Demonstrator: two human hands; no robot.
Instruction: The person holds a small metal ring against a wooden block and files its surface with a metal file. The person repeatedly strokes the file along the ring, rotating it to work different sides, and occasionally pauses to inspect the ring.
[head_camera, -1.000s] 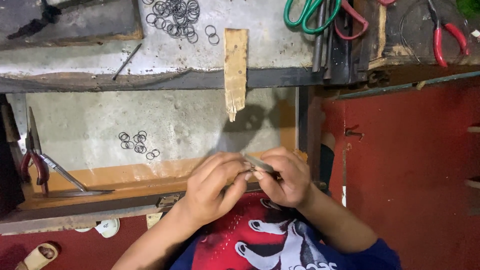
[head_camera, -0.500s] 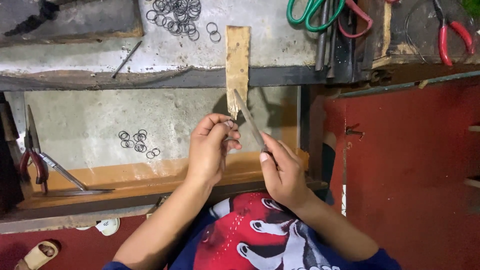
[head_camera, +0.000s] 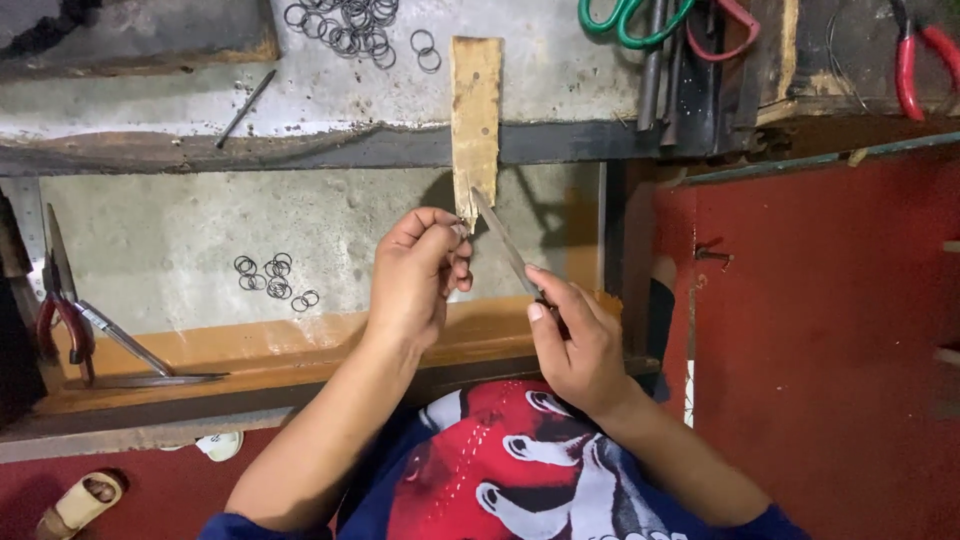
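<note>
Left hand (head_camera: 418, 268) was raised over the lower tray, fingers curled closed with the fingertips (head_camera: 452, 232) pinched at the near end of the wooden peg (head_camera: 475, 120). What they pinched was too small to make out; I could not tell whether it was a ring. Right hand (head_camera: 580, 350) gripped the handle end of a slim metal file (head_camera: 503, 240), index finger laid along it. The file ran up and to the left, its tip at the peg's near end, just beside the left fingertips.

The peg stuck out from the far bench edge toward the person. A cluster of small wire rings (head_camera: 272, 278) lay on the grey tray floor, left of the left hand and well apart from it. More rings (head_camera: 350, 25) lay on the far bench top, left of the peg.

Red-handled pliers (head_camera: 62, 315) and a pair of tweezers (head_camera: 125, 340) lay at the tray's left end. Green-handled scissors (head_camera: 625, 18) lay on the far bench, right of the peg.
</note>
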